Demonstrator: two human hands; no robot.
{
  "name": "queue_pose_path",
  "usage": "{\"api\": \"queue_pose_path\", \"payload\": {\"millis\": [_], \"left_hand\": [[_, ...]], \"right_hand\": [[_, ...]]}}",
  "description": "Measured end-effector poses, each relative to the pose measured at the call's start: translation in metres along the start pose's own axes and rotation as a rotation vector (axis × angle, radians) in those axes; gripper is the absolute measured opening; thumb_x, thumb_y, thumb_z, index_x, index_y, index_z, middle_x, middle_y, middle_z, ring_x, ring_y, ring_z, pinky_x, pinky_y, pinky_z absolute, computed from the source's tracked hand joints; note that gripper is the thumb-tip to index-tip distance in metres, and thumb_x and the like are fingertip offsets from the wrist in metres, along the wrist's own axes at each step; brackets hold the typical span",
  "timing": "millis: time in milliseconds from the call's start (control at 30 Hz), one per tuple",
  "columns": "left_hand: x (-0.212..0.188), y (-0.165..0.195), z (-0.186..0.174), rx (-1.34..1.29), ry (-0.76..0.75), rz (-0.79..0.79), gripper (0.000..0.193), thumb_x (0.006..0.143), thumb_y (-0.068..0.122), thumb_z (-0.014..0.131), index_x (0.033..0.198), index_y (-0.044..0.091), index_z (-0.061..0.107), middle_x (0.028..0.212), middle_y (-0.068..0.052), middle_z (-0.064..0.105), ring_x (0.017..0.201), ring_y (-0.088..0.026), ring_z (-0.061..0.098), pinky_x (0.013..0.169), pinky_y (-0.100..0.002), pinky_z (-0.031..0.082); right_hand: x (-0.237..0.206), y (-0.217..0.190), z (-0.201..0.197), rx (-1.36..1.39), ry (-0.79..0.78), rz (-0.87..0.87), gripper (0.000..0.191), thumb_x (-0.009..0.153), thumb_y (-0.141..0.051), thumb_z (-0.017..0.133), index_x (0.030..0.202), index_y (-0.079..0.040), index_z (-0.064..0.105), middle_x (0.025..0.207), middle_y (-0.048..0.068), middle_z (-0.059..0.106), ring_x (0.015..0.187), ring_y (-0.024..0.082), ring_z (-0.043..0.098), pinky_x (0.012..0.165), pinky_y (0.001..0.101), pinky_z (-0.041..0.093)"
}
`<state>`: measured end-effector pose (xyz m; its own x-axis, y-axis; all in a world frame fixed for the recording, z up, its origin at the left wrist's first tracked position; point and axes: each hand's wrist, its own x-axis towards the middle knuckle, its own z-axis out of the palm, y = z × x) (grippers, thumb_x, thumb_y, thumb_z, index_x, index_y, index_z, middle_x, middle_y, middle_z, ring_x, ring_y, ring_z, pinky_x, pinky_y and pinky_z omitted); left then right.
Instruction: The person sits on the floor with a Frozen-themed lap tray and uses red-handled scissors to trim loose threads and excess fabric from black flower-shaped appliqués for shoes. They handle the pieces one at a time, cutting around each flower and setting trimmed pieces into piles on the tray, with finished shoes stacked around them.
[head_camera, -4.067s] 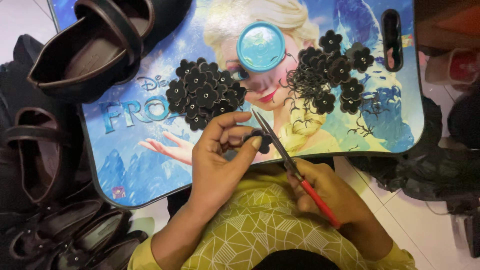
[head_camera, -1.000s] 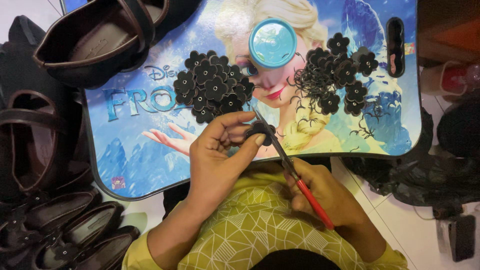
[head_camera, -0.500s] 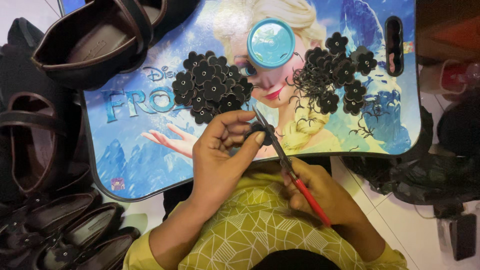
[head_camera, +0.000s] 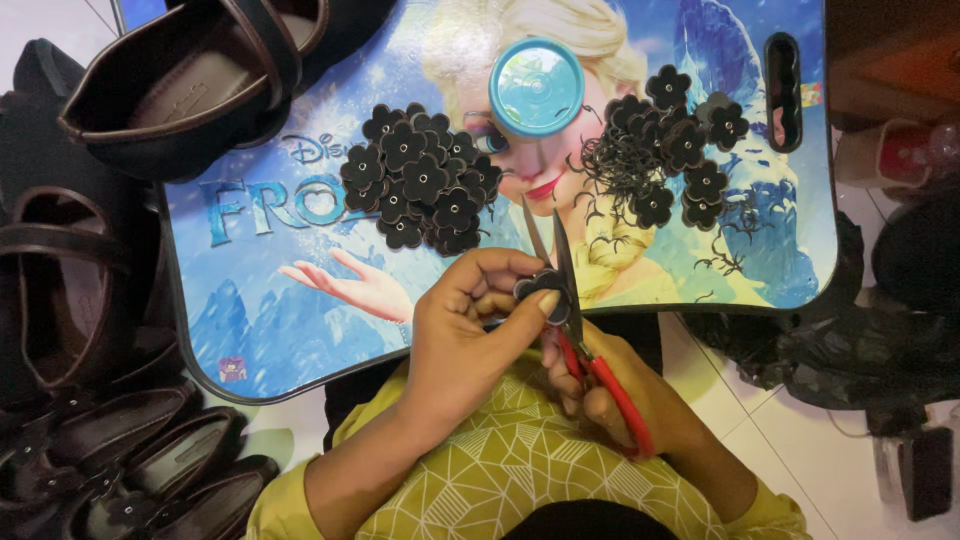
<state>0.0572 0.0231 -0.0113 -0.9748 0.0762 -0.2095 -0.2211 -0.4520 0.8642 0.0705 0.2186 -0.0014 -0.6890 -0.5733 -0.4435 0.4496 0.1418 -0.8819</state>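
Lap tray (head_camera: 300, 330) of blue printed plastic with a cartoon picture lies across the person's knees and carries everything loose: at twelve o'clock a round turquoise plastic lid (head_camera: 537, 87), at ten o'clock a heap of black flower-shaped leather cut-outs (head_camera: 420, 180), and at one o'clock a second scatter of black flowers among thin black trimmings (head_camera: 670, 150). A dark brown strapped leather shoe (head_camera: 190, 80) rests over the tray's eleven o'clock corner, with more dark shoes (head_camera: 110, 450) on the floor at eight o'clock. Just off the tray's six o'clock edge, the left hand (head_camera: 470, 340) is curled nearly closed, thumb and fingertips pinching one small black flower piece (head_camera: 545, 290). The right hand (head_camera: 620, 400), at five o'clock of it, is wrapped tight around the handles of red-handled steel scissors (head_camera: 575, 320), whose blades stand slightly parted and meet the flower piece, tips pointing to twelve o'clock
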Motion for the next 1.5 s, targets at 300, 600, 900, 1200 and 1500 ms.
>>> {"api": "queue_pose_path", "payload": {"millis": [300,600,900,1200,1500], "left_hand": [[0.0,0.002,0.003,-0.086,0.0,-0.06,0.026,0.093,-0.004,0.069,0.118,-0.004,0.061,0.101,-0.011,0.07,0.08,-0.011,0.069,0.068,-0.025,0.059],[-0.001,0.0,0.007,-0.158,-0.01,-0.067,0.026,0.095,-0.006,0.068,0.119,-0.005,0.059,0.097,-0.011,0.069,0.072,-0.011,0.067,0.062,-0.025,0.056],[0.0,-0.004,0.005,-0.042,0.024,-0.036,0.027,0.093,-0.003,0.072,0.119,-0.003,0.063,0.101,-0.008,0.07,0.084,-0.007,0.067,0.073,-0.021,0.054],[-0.001,-0.004,0.001,0.027,0.03,-0.014,0.028,0.093,-0.002,0.072,0.119,-0.002,0.064,0.102,-0.007,0.07,0.085,-0.006,0.066,0.077,-0.021,0.054],[0.0,0.0,-0.002,0.105,0.036,-0.002,0.028,0.092,-0.002,0.072,0.119,0.0,0.066,0.103,-0.005,0.071,0.086,-0.005,0.066,0.08,-0.022,0.054]], "right_hand": [[0.001,0.006,0.0,-0.038,0.024,-0.003,0.102,0.068,-0.095,0.059,0.112,-0.004,0.05,0.073,-0.002,0.04,0.064,0.01,0.04,0.057,0.0267,0.042],[0.0,0.003,0.001,-0.042,0.026,-0.008,0.102,0.068,-0.094,0.059,0.114,-0.004,0.049,0.074,-0.002,0.042,0.066,0.01,0.043,0.057,0.0259,0.04],[0.0,0.004,-0.002,-0.18,0.051,-0.06,0.099,0.074,-0.095,0.051,0.11,-0.002,0.051,0.071,-0.003,0.041,0.059,0.008,0.04,0.049,0.0266,0.036],[-0.001,-0.001,-0.006,-0.296,0.064,-0.088,0.096,0.078,-0.094,0.046,0.107,-0.002,0.052,0.066,-0.003,0.044,0.057,0.009,0.04,0.049,0.0278,0.035],[-0.004,-0.001,-0.01,-0.32,0.052,-0.066,0.095,0.074,-0.094,0.049,0.103,-0.004,0.051,0.062,-0.004,0.041,0.056,0.009,0.04,0.047,0.0284,0.034]]}}
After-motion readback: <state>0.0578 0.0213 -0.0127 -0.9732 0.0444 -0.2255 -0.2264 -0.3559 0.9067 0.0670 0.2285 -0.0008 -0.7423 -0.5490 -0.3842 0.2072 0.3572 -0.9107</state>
